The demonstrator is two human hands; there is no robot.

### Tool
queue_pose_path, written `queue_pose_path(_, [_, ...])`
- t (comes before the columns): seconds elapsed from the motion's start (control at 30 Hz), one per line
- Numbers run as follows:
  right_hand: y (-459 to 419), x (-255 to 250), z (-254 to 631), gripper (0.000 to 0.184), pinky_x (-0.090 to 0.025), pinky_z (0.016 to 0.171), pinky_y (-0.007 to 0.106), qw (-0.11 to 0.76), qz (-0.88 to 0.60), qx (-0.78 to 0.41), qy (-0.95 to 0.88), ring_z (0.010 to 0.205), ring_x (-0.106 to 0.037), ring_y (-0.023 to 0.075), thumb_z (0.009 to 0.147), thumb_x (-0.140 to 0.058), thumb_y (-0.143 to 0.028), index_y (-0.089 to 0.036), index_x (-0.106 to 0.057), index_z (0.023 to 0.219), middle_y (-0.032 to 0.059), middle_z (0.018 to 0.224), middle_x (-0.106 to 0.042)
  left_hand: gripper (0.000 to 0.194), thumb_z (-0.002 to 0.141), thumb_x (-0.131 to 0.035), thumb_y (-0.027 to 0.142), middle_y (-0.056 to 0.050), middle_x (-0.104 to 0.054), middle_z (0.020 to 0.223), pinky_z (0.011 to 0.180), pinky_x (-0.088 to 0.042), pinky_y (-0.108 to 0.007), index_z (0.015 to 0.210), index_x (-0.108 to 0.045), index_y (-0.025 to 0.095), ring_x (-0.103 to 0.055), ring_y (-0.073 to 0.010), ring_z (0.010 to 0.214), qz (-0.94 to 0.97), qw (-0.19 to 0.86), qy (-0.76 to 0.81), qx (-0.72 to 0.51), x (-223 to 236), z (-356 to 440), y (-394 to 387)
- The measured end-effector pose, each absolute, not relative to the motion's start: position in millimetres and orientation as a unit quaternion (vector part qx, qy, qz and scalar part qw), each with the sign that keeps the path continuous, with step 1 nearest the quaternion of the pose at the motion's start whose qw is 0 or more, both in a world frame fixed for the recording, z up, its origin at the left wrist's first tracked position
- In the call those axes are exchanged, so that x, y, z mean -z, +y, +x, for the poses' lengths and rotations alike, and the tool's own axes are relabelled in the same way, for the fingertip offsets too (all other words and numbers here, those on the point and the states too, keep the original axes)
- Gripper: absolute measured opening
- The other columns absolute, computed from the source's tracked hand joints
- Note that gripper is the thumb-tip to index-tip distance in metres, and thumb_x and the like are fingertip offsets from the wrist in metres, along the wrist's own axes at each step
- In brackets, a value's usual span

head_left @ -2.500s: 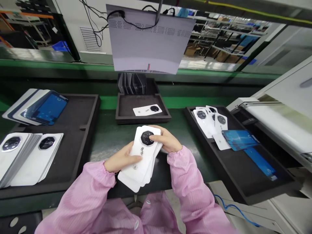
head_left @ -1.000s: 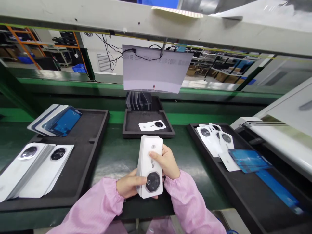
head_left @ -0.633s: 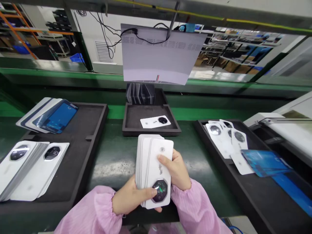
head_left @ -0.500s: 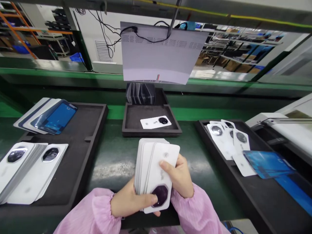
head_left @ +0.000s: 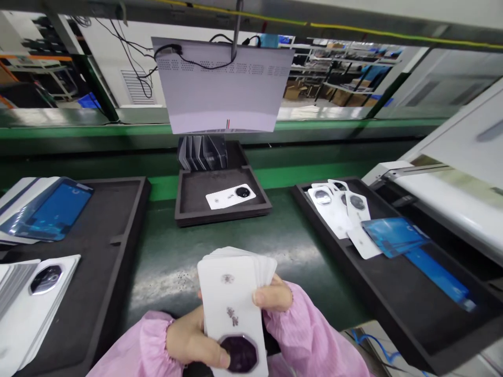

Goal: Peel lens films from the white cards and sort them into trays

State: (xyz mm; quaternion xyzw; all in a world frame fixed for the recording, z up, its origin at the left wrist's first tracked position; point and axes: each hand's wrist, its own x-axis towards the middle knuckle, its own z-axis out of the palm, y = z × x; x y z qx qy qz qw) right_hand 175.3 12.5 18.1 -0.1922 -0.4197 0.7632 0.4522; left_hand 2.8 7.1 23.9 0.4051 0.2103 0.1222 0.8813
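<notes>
A fanned stack of white phone back panels [head_left: 231, 293] is held low in front of me, its top panel carrying dark lettering and a dark octagonal camera patch at the near end. My left hand [head_left: 192, 335] is closed around the lower left side, thumb on the edge of the camera patch; its other fingers are mostly behind the stack. On the upper right edge, my right hand [head_left: 275, 294] pinches the panels, with the thumb in front. One more white phone back panel [head_left: 230, 196] lies in the black middle tray [head_left: 186, 215].
A left tray [head_left: 118, 272] holds white panels [head_left: 49, 298] and blue-filmed sheets [head_left: 55, 209]. The right tray [head_left: 353, 293] has loose white panels [head_left: 332, 209] and blue sheets [head_left: 395, 235]. Dark upright sheets [head_left: 202, 152] stand behind the middle tray, below a hanging monitor [head_left: 223, 89]. A white machine [head_left: 451, 193] borders the right.
The stack has been turned so its camera patch faces me, and its panels are now fanned out. My right hand has shifted to the stack's upper right edge. The head view has moved too.
</notes>
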Motion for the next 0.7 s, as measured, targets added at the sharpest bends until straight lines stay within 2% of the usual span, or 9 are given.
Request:
queue_pose_path(0.13, [15,-29,179,0.050,-0.049,0.086,0.039,0.542,-0.261,-0.664,-0.443,0.095,-0.063,0.0245,0.074,-0.065,-0.035,-0.017,-0.054,0.119,0.0094,0.103,-0.066,0.052,0.062,-0.074,0.036,-0.012,-0.071,0.085,0.054,-0.050,-0.025,0.108,-0.065,0.012,-0.066,-0.0204,0.063,0.389,0.875,0.236,-0.164,-17,9,3])
queue_pose_path(0.23, [16,-33,181,0.046,-0.049,0.086,0.038,0.565,-0.280,-0.636,-0.444,0.093,-0.063,0.0220,0.077,-0.063,-0.029,-0.019,-0.052,0.121,0.0073,0.101,-0.067,0.050,0.064,-0.074,0.040,-0.013,-0.070,0.085,0.051,-0.051,-0.023,0.104,-0.066,0.013,-0.065,-0.0182,0.060,0.390,0.863,0.259,-0.193,-17,12,2])
queue_pose_path(0.3, [16,-33,180,0.047,-0.052,0.079,0.034,0.567,-0.269,-0.645,-0.437,0.087,-0.064,0.0208,0.077,-0.064,-0.029,-0.019,-0.052,0.121,0.0066,0.097,-0.067,0.046,0.066,-0.073,0.039,-0.013,-0.070,0.088,0.048,-0.050,-0.022,0.105,-0.066,0.016,-0.066,-0.0176,0.059,0.380,0.870,0.253,-0.190,-18,12,2])
queue_pose_path(0.4, [14,-31,180,0.051,-0.052,0.056,0.027,0.576,-0.238,-0.673,-0.399,0.068,-0.064,0.0180,0.073,-0.067,-0.036,-0.017,-0.054,0.118,0.0057,0.086,-0.068,0.044,0.069,-0.071,0.038,-0.013,-0.070,0.091,0.046,-0.049,-0.020,0.108,-0.065,0.018,-0.067,-0.0193,0.062,0.360,0.885,0.236,-0.180,-18,10,3])
queue_pose_path(0.47, [13,-30,180,0.051,-0.042,0.038,0.021,0.570,-0.226,-0.696,-0.374,0.048,-0.056,0.0126,0.073,-0.066,-0.039,-0.016,-0.055,0.117,0.0032,0.072,-0.066,0.044,0.070,-0.071,0.037,-0.013,-0.069,0.097,0.049,-0.050,-0.021,0.111,-0.065,0.019,-0.068,-0.0197,0.065,0.358,0.887,0.232,-0.176,-17,9,3])
queue_pose_path(0.53, [12,-30,181,0.047,-0.031,0.028,0.018,0.556,-0.231,-0.710,-0.365,0.035,-0.043,0.0077,0.077,-0.063,-0.039,-0.015,-0.056,0.117,0.0003,0.061,-0.062,0.045,0.071,-0.070,0.037,-0.014,-0.068,0.102,0.054,-0.052,-0.023,0.113,-0.064,0.020,-0.068,-0.0185,0.066,0.366,0.884,0.233,-0.172,-17,7,3])
queue_pose_path(0.6, [12,-30,181,0.045,-0.031,0.028,0.018,0.554,-0.250,-0.703,-0.369,0.034,-0.042,0.0073,0.078,-0.061,-0.038,-0.016,-0.056,0.117,0.0006,0.062,-0.063,0.046,0.072,-0.069,0.037,-0.014,-0.067,0.106,0.056,-0.052,-0.023,0.115,-0.062,0.021,-0.068,-0.0179,0.066,0.371,0.883,0.234,-0.167,-17,7,4])
queue_pose_path(0.7, [13,-28,182,0.049,-0.044,0.040,0.022,0.568,-0.282,-0.675,-0.377,0.053,-0.059,0.0142,0.076,-0.064,-0.039,-0.018,-0.055,0.119,0.0055,0.078,-0.068,0.049,0.073,-0.068,0.037,-0.014,-0.067,0.109,0.053,-0.051,-0.022,0.119,-0.060,0.022,-0.069,-0.0194,0.067,0.368,0.887,0.234,-0.153,-19,6,4])
